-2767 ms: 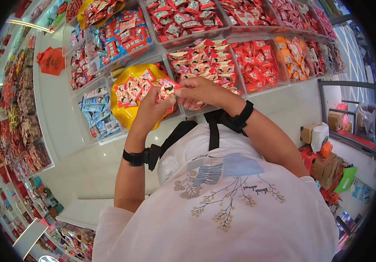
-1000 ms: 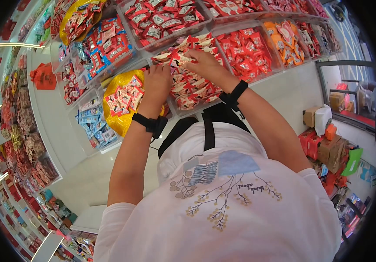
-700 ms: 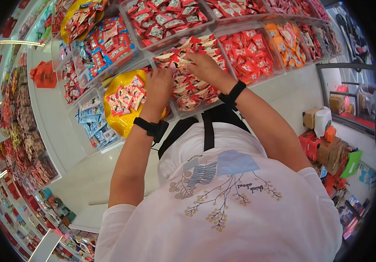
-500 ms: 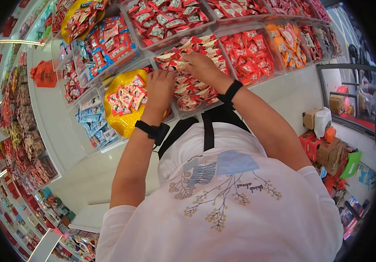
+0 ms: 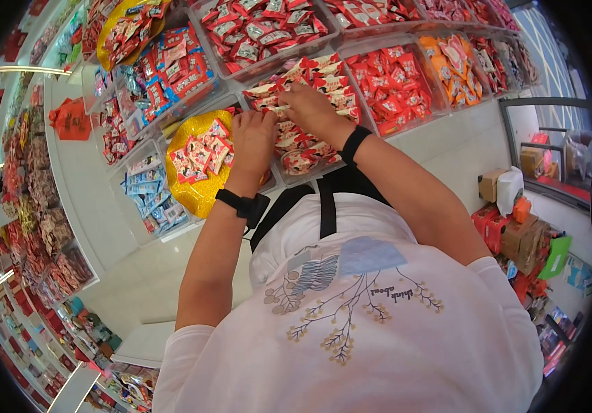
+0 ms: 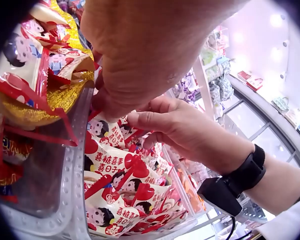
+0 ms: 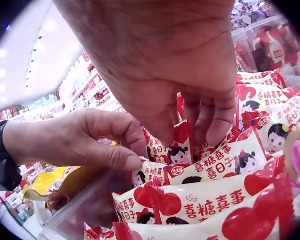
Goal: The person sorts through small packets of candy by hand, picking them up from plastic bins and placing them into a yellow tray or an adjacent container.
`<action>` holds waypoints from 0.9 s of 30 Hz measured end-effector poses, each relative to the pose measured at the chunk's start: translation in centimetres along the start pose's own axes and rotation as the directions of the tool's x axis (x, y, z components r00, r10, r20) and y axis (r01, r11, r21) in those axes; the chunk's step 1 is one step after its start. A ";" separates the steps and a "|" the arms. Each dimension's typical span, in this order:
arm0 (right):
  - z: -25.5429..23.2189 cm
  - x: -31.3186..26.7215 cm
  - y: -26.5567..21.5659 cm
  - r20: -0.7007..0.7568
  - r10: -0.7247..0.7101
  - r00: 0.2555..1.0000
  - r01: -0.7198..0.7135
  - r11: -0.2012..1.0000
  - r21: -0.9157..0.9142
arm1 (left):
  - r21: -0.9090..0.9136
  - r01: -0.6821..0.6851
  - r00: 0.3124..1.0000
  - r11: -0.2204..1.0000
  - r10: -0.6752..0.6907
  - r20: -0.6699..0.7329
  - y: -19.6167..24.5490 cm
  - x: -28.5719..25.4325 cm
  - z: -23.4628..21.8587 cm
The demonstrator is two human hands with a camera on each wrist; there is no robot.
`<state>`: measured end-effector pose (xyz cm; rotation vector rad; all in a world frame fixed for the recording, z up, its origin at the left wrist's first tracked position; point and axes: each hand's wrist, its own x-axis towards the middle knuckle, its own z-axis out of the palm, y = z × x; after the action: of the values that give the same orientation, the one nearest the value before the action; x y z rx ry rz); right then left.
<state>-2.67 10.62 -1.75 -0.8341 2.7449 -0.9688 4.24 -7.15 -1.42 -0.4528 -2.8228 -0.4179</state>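
Cream-and-red packets point(image 5: 302, 141) lie in rows in a clear bin point(image 6: 80, 200). Over the bin's left side, my left hand point(image 5: 253, 141) has its fingers bent down, and its thumb point(image 7: 126, 159) and forefinger pinch the end of a packet point(image 7: 149, 171). Close on its right, my right hand point(image 5: 313, 112) reaches down, thumb and curled fingers around an upright packet point(image 7: 181, 150). In the left wrist view my right hand point(image 6: 190, 127) touches the packets too; my left fingertips are largely hidden there. Similar packets point(image 5: 199, 153) lie on a gold tray point(image 5: 196, 196) beside the bin.
Blue packets point(image 5: 151, 193) fill a bin left of the tray. Bins of red packets point(image 5: 395, 89) and orange packets point(image 5: 454, 72) stand to the right, with more bins behind. A red bag point(image 5: 70, 119) lies on the white counter at the left; boxes point(image 5: 523, 241) stand at the far right.
From above the gold tray, where they held a packet, both hands have moved right to the bin. Over the last half second my right hand has shifted slightly left, nearer my left hand.
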 end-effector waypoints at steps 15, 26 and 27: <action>0.8 -0.6 -0.1 -0.066 -0.052 0.996 0.048 0.997 -0.067 | -0.029 0.063 0.996 0.998 -0.064 -0.066 -0.2 0.3 0.0; 1.0 -0.6 -0.1 -0.094 -0.073 0.993 0.065 0.994 -0.083 | -0.168 0.124 0.991 0.978 -0.131 -0.031 -0.3 -0.3 -4.7; 0.7 -0.6 -0.1 -0.085 -0.053 0.995 0.047 0.996 -0.081 | -0.182 0.136 0.990 0.974 -0.138 -0.003 0.0 -0.7 -5.2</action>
<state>-1.94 10.45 -2.28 -0.8978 2.8663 -0.9320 5.95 -8.99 3.19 -0.2882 -2.8228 -0.7073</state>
